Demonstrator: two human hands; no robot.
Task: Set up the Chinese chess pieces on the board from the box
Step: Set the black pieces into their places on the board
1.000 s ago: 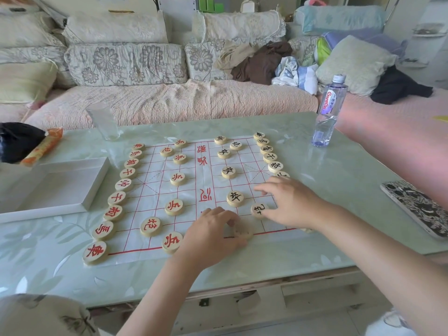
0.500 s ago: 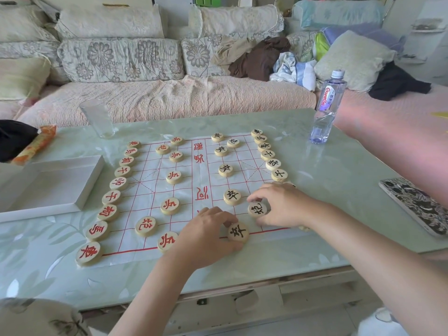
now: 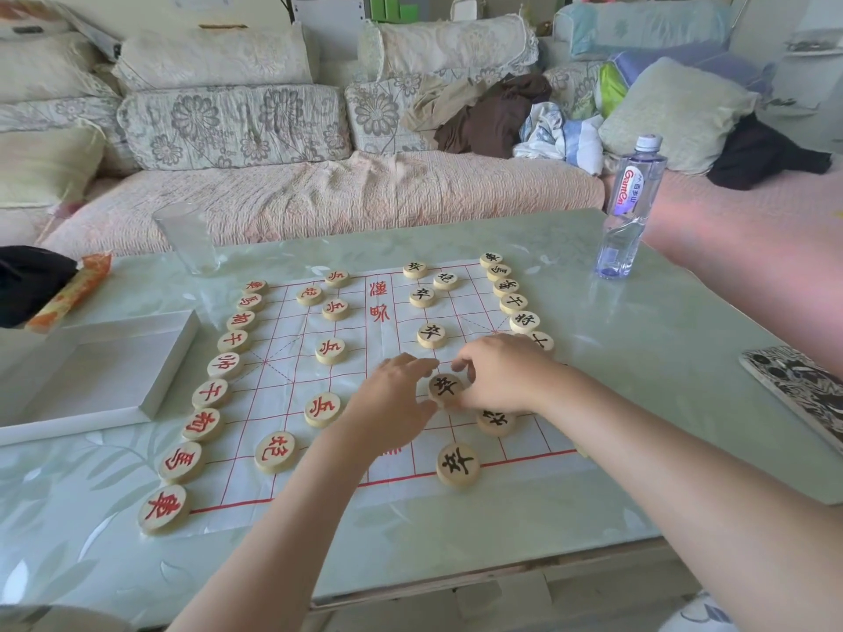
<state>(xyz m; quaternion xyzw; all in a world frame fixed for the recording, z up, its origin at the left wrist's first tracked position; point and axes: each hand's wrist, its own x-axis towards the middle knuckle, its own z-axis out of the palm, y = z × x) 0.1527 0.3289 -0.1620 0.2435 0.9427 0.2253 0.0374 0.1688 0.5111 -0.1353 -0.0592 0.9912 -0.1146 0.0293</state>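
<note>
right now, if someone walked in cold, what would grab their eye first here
Both hands meet mid-board: the left hand and right hand pinch one black-lettered piece between their fingertips. Around them the board looks nearly set, with a red-lettered row down its left edge. A water bottle stands far right.

Pale matt wooden pieces point(image 3: 322, 409) lie on a thin white cloth-like board point(image 3: 292, 371); the green counter point(image 3: 638, 358) looks glossy.

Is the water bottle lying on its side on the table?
No, the water bottle stands upright near the table's far right corner.
</note>
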